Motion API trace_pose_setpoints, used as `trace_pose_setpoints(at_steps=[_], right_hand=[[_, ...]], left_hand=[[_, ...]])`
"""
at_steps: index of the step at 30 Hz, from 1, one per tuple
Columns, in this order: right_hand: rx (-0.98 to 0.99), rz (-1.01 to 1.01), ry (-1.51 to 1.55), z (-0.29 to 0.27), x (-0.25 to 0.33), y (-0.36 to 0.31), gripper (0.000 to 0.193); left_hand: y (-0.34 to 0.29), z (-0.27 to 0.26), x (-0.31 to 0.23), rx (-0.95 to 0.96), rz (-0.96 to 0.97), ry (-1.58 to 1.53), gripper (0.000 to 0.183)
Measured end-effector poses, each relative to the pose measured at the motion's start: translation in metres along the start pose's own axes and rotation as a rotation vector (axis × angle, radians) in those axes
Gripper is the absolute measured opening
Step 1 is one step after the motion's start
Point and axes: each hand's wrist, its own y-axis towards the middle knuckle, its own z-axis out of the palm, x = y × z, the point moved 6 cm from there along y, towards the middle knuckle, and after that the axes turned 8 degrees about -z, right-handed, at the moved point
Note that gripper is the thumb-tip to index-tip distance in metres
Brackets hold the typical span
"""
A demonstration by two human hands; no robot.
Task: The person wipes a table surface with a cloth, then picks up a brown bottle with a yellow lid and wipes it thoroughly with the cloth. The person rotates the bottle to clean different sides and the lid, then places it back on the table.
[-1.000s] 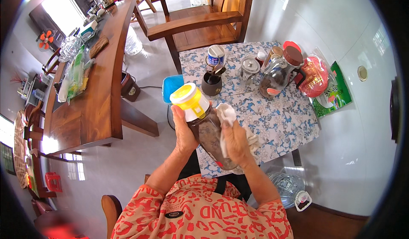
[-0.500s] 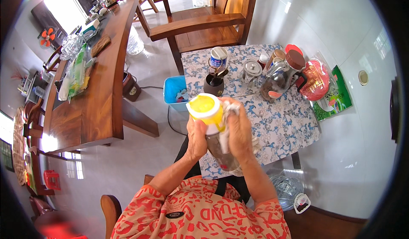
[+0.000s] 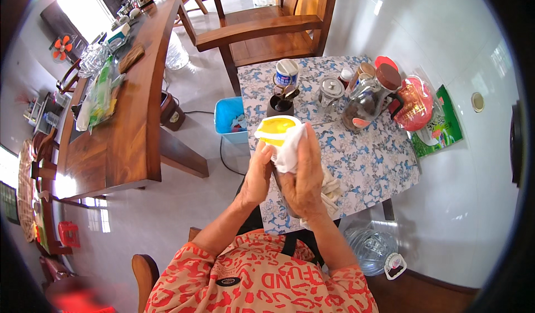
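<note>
In front of me I hold a clear bottle with a yellow and white lid [image 3: 273, 125] tilted over the near edge of the small table. My left hand [image 3: 256, 175] is closed round its left side, just below the lid. A white cloth or tissue [image 3: 288, 150] is pressed against the lid's right side by my right hand [image 3: 305, 182], whose fingers are bent round it. Most of the bottle's body is hidden behind my hands. Beside my right wrist, a crumpled cream cloth [image 3: 331, 191] lies on the table.
The flower-patterned table [image 3: 368, 171] bears a dark utensil cup [image 3: 280, 105], a blue and white tub [image 3: 287, 74], a glass canister [image 3: 330, 91] and a glass jug [image 3: 365, 104]. A blue bin [image 3: 230, 133] stands left of it, and a large clear bottle [image 3: 370, 250] lies below right.
The bottle has tipped and its lid has shifted slightly right. My right hand has brought the white cloth up over the lid's right side.
</note>
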Motion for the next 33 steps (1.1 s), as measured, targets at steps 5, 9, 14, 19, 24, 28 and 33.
trace_pose_setpoints(at_steps=[5,9,14,19,24,28,33], right_hand=[[-0.084,0.491,0.769,-0.014,-0.02,0.002,0.052],[0.007,0.475,0.655,-0.007,-0.023,-0.002,0.054],[0.077,-0.044,0.082,-0.004,0.009,-0.002,0.062],[0.24,-0.22,-0.103,-0.005,0.036,-0.007,0.062],[-0.015,-0.088,-0.01,-0.007,0.015,-0.002,0.058],[-0.007,0.727,0.803,0.003,-0.026,0.0,0.054],[0.138,-0.076,-0.045,-0.003,0.014,0.018,0.062]], left_hand=[[0.002,0.003,-0.017,0.103,0.191,0.193,0.058],[0.005,0.006,-0.002,0.1,0.109,0.018,0.071],[0.004,-0.005,0.003,-0.077,0.071,0.182,0.051],[0.003,-0.007,0.012,0.081,0.025,0.002,0.045],[0.003,-0.007,0.011,-0.085,0.005,0.098,0.051],[-0.001,-0.004,0.014,-0.216,0.097,0.268,0.056],[-0.004,0.0,0.004,-0.128,0.192,0.391,0.049]])
